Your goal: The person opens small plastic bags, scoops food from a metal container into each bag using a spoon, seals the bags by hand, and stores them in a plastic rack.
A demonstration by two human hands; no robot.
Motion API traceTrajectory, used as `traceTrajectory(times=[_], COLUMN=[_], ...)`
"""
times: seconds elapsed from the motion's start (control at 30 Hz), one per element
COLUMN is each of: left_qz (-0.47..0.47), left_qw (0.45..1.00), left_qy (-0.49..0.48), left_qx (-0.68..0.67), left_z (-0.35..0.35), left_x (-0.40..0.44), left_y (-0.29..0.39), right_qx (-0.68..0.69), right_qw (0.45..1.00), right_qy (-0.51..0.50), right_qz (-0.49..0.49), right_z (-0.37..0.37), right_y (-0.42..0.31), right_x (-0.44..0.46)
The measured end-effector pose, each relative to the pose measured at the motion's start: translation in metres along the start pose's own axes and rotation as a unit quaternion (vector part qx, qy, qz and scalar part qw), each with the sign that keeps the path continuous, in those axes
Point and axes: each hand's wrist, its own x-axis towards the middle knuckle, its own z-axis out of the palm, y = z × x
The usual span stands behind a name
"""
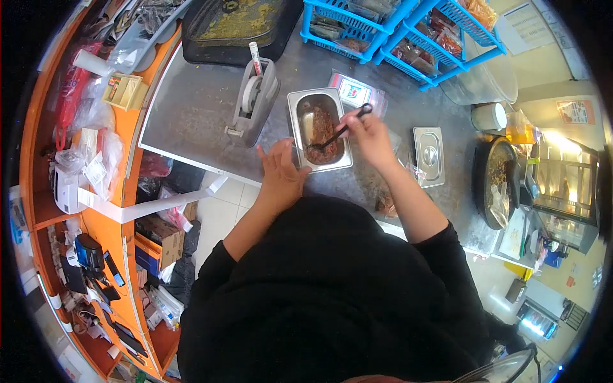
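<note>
A steel container (297,99) on the metal table holds a reddish-brown minced or paste-like food (324,127). My right hand (369,136) is closed round the handle of a black spoon (338,133), whose lower end rests in the food. At the container's left front side is my left hand (281,167), its thumb and fingers close to the rim; a thin clear plastic edge seems to show between them, too faint to make out. Plastic packets with a printed label (353,91) lie just behind the container.
A grey tape dispenser (257,102) stands left of the container. Blue baskets (383,32) of packets are at the back right. A steel lid (429,156) lies to the right, and a black tray (239,29) is at the back left. Farther right stands a round black pan (483,185).
</note>
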Motion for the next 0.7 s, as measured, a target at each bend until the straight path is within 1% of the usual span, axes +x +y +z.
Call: traceTrajectory(times=[0.1,0.2,0.3,0.4,0.5,0.6,0.7], left_qz=[-0.004,-0.005,-0.012,-0.005,-0.004,-0.011,-0.076], left_qw=[1.000,1.000,1.000,1.000,1.000,1.000,0.994], left_qy=[0.003,-0.002,-0.011,-0.002,0.000,-0.007,-0.076], left_qx=[-0.015,-0.018,-0.007,-0.012,-0.009,-0.004,-0.021], left_z=[-0.001,-0.001,-0.001,-0.002,0.000,-0.003,-0.017], left_x=[0.000,-0.001,-0.001,0.000,0.000,0.002,0.006], left_y=[0.001,0.001,0.002,0.003,0.002,0.003,0.008], right_qx=[0.056,0.067,0.098,0.103,0.140,0.173,0.206], right_qw=[0.995,0.988,0.988,0.982,0.980,0.968,0.954], right_qy=[0.083,0.129,0.123,0.151,0.135,0.178,0.219], right_qz=[0.030,0.045,0.001,-0.046,-0.047,-0.021,0.017], right_z=[-0.013,-0.018,-0.018,-0.016,-0.013,-0.017,-0.022], right_y=[-0.002,0.011,0.022,0.026,0.026,0.026,0.037], right_x=[0.002,-0.004,-0.012,-0.020,-0.026,-0.028,-0.026])
